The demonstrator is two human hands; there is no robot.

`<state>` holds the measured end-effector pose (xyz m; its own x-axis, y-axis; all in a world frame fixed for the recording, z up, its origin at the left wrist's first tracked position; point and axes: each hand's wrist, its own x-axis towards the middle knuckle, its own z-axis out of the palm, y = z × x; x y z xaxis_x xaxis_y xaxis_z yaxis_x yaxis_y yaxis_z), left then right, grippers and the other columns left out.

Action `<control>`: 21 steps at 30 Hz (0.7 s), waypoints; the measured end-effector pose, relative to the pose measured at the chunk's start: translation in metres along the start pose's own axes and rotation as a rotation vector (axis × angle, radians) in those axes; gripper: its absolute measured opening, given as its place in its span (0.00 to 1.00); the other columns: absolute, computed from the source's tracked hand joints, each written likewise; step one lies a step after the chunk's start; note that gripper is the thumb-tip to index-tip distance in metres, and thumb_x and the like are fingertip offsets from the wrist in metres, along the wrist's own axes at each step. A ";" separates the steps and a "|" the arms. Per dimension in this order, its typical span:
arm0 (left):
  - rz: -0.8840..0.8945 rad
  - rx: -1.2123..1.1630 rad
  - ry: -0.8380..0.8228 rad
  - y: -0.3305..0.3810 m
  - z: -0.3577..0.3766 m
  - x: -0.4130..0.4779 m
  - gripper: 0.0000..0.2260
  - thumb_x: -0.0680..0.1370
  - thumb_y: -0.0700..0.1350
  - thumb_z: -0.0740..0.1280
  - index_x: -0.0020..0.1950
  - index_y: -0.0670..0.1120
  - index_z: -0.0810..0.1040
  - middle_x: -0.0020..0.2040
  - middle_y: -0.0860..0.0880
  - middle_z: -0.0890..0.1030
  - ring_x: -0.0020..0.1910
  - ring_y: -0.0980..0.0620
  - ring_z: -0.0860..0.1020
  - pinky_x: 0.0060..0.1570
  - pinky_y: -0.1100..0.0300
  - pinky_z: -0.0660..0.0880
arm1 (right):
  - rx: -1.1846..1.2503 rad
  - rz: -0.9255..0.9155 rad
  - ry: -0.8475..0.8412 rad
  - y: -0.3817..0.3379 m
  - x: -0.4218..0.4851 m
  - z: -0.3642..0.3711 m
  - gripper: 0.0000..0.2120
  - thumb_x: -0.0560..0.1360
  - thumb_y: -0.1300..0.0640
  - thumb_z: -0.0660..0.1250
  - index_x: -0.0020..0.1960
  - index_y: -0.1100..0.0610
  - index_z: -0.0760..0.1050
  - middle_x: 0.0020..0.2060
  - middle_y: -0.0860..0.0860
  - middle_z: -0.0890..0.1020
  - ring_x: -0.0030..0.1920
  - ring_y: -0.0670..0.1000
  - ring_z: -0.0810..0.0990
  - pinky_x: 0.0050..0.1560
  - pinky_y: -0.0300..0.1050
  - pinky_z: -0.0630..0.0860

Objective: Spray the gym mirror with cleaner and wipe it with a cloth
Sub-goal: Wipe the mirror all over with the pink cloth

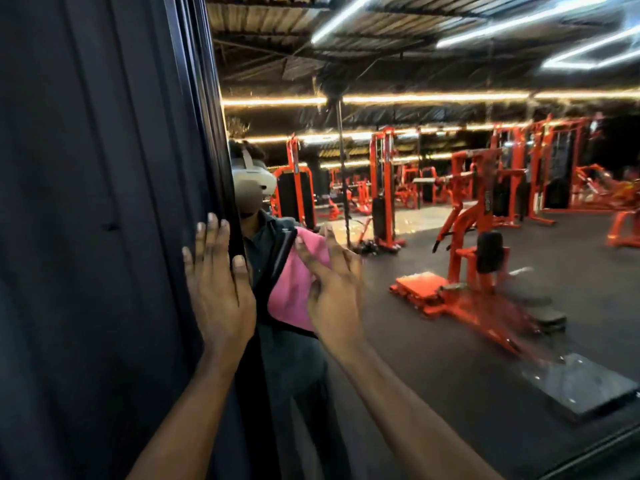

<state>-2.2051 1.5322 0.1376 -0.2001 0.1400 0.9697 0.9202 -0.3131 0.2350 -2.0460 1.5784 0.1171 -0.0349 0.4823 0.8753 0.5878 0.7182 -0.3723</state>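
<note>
Against the dark frame that bordered the mirror on its left, my left hand lay flat, fingers straight and slightly spread, the fingertips reaching over the frame's inner edge. Just right of the frame, my right hand pressed the pink cloth onto the glass; the fingers were fanned out over the cloth rather than curled round it, so the cloth sat pinned between palm and mirror, close beside the frame and about level with my left hand. I saw no spray bottle from the head camera.

Beyond the frame, the mirror showed a person's reflection wearing a pale headset and a dark top, partly cut off by the frame. Farther right of the frame, the glass reflected orange gym machines standing on a dark floor, with a row of similar machines behind them. Above those, strip lights ran across the reflected ceiling. Much of the reflection was blurred, so finer detail on the glass surface I could not tell.
</note>
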 end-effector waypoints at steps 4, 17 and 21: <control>0.092 -0.069 0.066 0.036 0.009 -0.060 0.17 0.83 0.36 0.57 0.69 0.37 0.77 0.70 0.39 0.78 0.69 0.38 0.75 0.71 0.43 0.69 | 0.093 0.030 0.072 0.000 0.003 0.001 0.28 0.81 0.62 0.67 0.72 0.34 0.74 0.74 0.51 0.67 0.67 0.57 0.69 0.64 0.54 0.76; -0.174 0.461 -0.160 0.073 0.091 -0.083 0.28 0.83 0.64 0.61 0.82 0.61 0.62 0.84 0.40 0.55 0.80 0.32 0.57 0.75 0.28 0.50 | 0.218 0.372 0.356 0.156 -0.027 -0.046 0.27 0.73 0.60 0.75 0.71 0.57 0.77 0.71 0.59 0.74 0.71 0.61 0.71 0.73 0.60 0.70; -0.266 0.529 -0.080 0.075 0.116 -0.089 0.27 0.85 0.64 0.52 0.84 0.63 0.56 0.85 0.41 0.50 0.83 0.35 0.49 0.72 0.21 0.43 | 0.126 0.375 0.296 0.220 -0.037 -0.067 0.33 0.77 0.50 0.75 0.79 0.54 0.69 0.80 0.61 0.63 0.80 0.62 0.60 0.79 0.56 0.58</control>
<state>-2.0788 1.6052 0.0618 -0.4395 0.2263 0.8693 0.8888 0.2496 0.3844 -1.8615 1.6849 0.0232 0.4018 0.5693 0.7173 0.4129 0.5865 -0.6968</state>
